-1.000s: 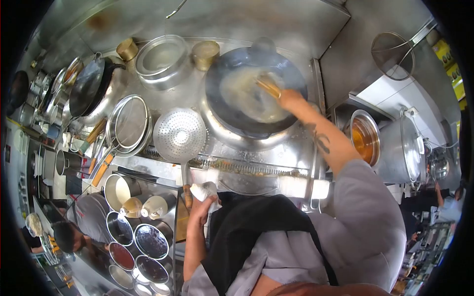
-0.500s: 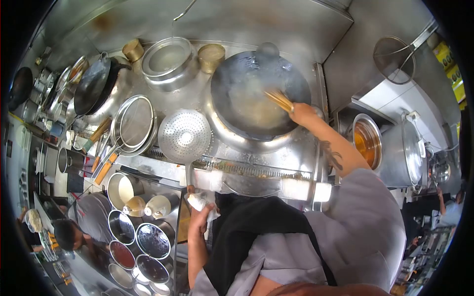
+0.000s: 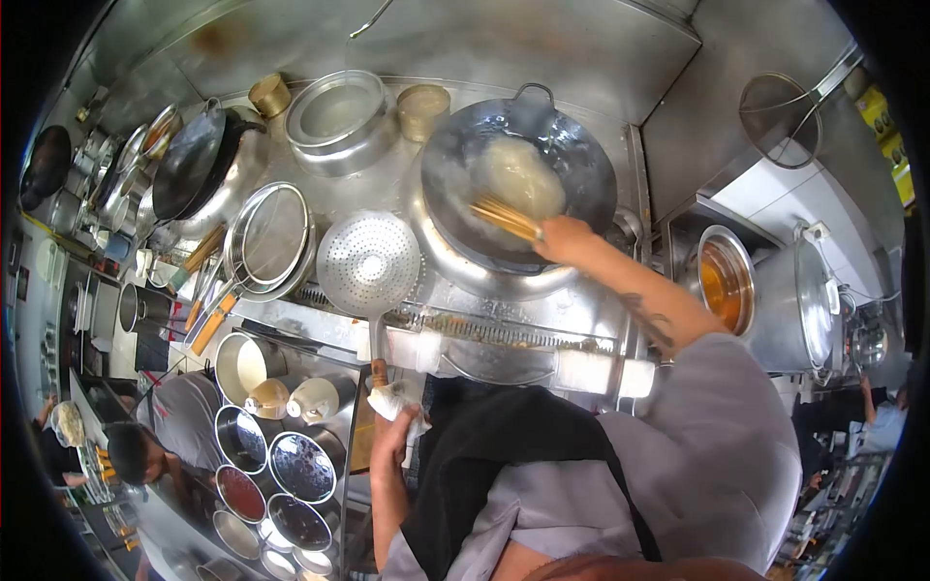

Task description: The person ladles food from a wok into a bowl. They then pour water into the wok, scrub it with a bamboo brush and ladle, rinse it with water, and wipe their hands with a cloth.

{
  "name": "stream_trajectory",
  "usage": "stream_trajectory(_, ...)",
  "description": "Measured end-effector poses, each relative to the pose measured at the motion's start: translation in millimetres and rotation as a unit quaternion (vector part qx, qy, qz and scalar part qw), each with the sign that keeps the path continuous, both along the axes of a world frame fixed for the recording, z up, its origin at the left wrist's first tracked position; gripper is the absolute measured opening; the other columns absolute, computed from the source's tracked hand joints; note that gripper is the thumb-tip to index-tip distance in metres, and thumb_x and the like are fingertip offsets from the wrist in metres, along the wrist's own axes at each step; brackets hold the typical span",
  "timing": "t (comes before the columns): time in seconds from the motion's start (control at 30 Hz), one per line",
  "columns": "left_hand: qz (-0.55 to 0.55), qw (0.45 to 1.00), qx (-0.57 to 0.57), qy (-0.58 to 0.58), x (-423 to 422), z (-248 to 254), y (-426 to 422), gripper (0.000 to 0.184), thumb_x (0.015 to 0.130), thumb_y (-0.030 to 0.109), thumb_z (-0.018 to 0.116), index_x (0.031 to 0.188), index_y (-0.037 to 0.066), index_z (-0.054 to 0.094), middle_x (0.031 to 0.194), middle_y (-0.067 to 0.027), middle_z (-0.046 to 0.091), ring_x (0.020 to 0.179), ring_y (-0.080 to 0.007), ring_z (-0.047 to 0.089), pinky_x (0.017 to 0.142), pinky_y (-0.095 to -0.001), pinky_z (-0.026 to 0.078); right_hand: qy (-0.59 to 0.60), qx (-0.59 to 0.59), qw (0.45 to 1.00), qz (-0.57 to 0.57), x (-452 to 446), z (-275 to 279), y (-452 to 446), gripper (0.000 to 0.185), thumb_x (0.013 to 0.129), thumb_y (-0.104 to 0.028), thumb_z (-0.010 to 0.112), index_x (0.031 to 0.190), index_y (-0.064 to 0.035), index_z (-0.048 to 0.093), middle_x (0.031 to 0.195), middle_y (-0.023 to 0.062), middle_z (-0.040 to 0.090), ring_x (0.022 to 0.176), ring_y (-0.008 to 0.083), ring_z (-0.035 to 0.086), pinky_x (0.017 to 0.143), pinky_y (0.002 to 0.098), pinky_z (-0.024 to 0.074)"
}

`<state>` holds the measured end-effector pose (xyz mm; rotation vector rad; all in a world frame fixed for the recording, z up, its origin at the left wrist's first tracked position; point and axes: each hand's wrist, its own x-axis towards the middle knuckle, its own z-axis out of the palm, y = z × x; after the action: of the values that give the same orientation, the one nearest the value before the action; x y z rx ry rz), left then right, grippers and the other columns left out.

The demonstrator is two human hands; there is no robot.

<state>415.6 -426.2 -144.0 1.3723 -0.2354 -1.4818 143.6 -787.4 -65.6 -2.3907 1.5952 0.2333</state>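
My right hand (image 3: 565, 240) is closed round a bamboo wok brush (image 3: 506, 219), its bristles down inside a dark wok (image 3: 446, 194). Cloudy, pale water (image 3: 523, 176) swirls beside the brush, with some steam above it. Low in front of the stove, my left hand (image 3: 392, 441) is closed on a white cloth (image 3: 395, 399) and the wooden handle end of a perforated skimmer (image 3: 369, 263). The skimmer's round bowl lies over the stove's front, left of the wok. Cloth and fingers hide the rest of its handle.
Left of the skimmer are wire strainers (image 3: 274, 237) and a second wok (image 3: 189, 165). A metal pot (image 3: 334, 121) stands behind. Several sauce pots (image 3: 302, 467) fill the lower left, near a co-worker (image 3: 184, 416). At right are a bowl of orange liquid (image 3: 725, 281) and a large stockpot (image 3: 785, 300).
My right hand has moved left and down with the brush, which now points left. The pale water has piled toward the wok's middle, and steam has thinned. My left hand keeps its place.
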Motion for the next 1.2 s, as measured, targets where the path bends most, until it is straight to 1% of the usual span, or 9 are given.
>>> stream_trajectory(0.13,0.018,1.0,-0.015,-0.003,-5,-4,-5,0.052,0.077,0.01,0.065,0.123,-0.001,0.044,0.086,-0.0117,0.059,0.067,-0.0227,0.062,0.061,-0.034,0.052,0.119,0.018,0.992,-0.042,-42,-2,-55,0.032,0.08,-0.027,0.06,0.101,-0.0045,0.069,0.099,0.0172,0.069,0.093,0.0333,0.067,0.084,0.0413,0.052)
stream_trajectory(0.3,-0.038,0.999,-0.013,-0.014,-15,20,-21,0.044,0.077,0.01,0.065,0.116,-0.003,0.048,0.082,-0.0112,0.061,0.066,-0.0224,0.062,0.061,-0.0339,0.052,0.047,0.001,0.989,-0.141,-22,-45,-70,0.035,0.08,-0.029,0.059,0.102,-0.0031,0.068,0.1,0.0217,0.067,0.095,0.0352,0.065,0.085,0.0445,0.0508)
stream_trajectory(0.4,-0.02,1.0,-0.022,-0.004,-10,7,-23,0.042,0.077,0.011,0.065,0.114,-0.003,0.049,0.082,-0.0114,0.061,0.067,-0.0226,0.063,0.06,-0.0338,0.052,0.088,0.052,0.994,-0.038,-33,20,-10,0.037,0.081,-0.031,0.059,0.104,-0.0025,0.067,0.1,0.0212,0.067,0.097,0.0352,0.065,0.087,0.0449,0.0499)
stream_trajectory(0.6,-0.004,0.999,-0.012,0.037,-15,9,-26,0.047,0.077,0.01,0.064,0.119,-0.002,0.045,0.086,-0.0125,0.059,0.067,-0.0241,0.063,0.059,-0.0352,0.053,0.125,-0.012,0.988,-0.088,-52,4,-79,0.03,0.08,-0.025,0.058,0.099,-0.0052,0.069,0.097,0.019,0.068,0.093,0.0345,0.066,0.083,0.043,0.0523)
stream_trajectory(0.7,-0.03,0.999,-0.031,0.032,-12,14,-34,0.049,0.077,0.01,0.064,0.12,-0.002,0.043,0.087,-0.012,0.058,0.068,-0.0246,0.063,0.059,-0.0358,0.054,0.102,-0.034,0.991,-0.082,-51,-5,-41,0.028,0.079,-0.024,0.058,0.096,-0.0049,0.07,0.092,0.0191,0.068,0.09,0.0334,0.067,0.081,0.0424,0.053)
stream_trajectory(0.77,-0.041,0.998,-0.013,0.034,-9,10,-32,0.053,0.077,0.009,0.065,0.123,-0.002,0.04,0.089,-0.0119,0.057,0.07,-0.0243,0.062,0.06,-0.0354,0.054,0.09,-0.044,0.994,-0.043,-53,15,-29,0.028,0.079,-0.024,0.059,0.095,-0.0045,0.07,0.09,0.0193,0.069,0.089,0.0329,0.067,0.081,0.0423,0.0531)
stream_trajectory(0.83,-0.021,0.999,-0.016,0.037,-6,-5,-25,0.056,0.077,0.009,0.065,0.125,-0.001,0.039,0.093,-0.0127,0.056,0.07,-0.0243,0.062,0.061,-0.0356,0.054,0.11,0.063,0.989,-0.071,-78,48,-23,0.031,0.081,-0.03,0.061,0.097,-0.0049,0.07,0.096,0.019,0.069,0.09,0.0316,0.068,0.081,0.0405,0.0531)
stream_trajectory(0.93,-0.019,0.999,-0.019,0.043,-4,-6,-23,0.061,0.076,0.009,0.065,0.129,-0.001,0.035,0.102,-0.0143,0.054,0.073,-0.0244,0.061,0.063,-0.0361,0.054,0.125,-0.028,0.983,-0.131,-99,44,-70,0.031,0.079,-0.03,0.063,0.095,-0.0044,0.071,0.091,0.0173,0.069,0.087,0.0324,0.068,0.08,0.042,0.0527)
stream_trajectory(1.2,0.011,0.998,0.017,0.058,4,-4,-6,0.057,0.079,0.011,0.063,0.128,-0.002,0.038,0.104,-0.0152,0.056,0.084,-0.0267,0.061,0.066,-0.0384,0.056,0.087,-0.032,0.992,-0.088,-109,19,-50,0.034,0.081,-0.029,0.06,0.109,-0.0087,0.064,0.1,0.0173,0.068,0.093,0.035,0.065,0.082,0.0456,0.0513)
